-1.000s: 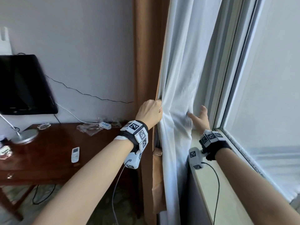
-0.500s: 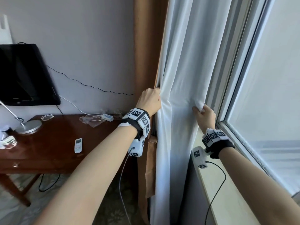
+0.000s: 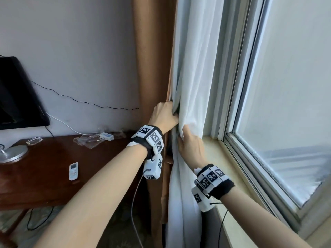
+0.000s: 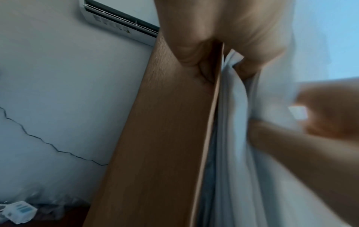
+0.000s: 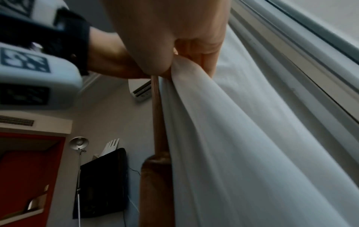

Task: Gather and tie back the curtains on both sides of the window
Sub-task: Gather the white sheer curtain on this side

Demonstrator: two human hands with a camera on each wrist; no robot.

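A white sheer curtain (image 3: pixel 193 68) hangs bunched at the window's left edge, with a brown curtain (image 3: pixel 152 59) right beside it on the wall side. My left hand (image 3: pixel 165 114) grips the edges of both curtains together; the left wrist view shows its thumb on the brown curtain (image 4: pixel 165 122) and its fingers in the white curtain (image 4: pixel 237 122). Just below and to the right, my right hand (image 3: pixel 190 143) pinches a fold of the white curtain (image 5: pixel 233 122) between thumb and fingers. The two hands are nearly touching.
A pale windowsill (image 3: pixel 231 176) runs under the window pane (image 3: pixel 286 86) on the right. Left of the curtains stands a dark wooden desk (image 3: pixel 44 167) with a remote (image 3: pixel 73 171), a lamp base (image 3: pixel 12 153) and a monitor (image 3: pixel 16 93). An air conditioner (image 4: pixel 120 21) sits high on the wall.
My right hand has closed on the white curtain and carried its fold left, up to the left hand. The curtain is now bunched narrower, and the left hand keeps its grip.
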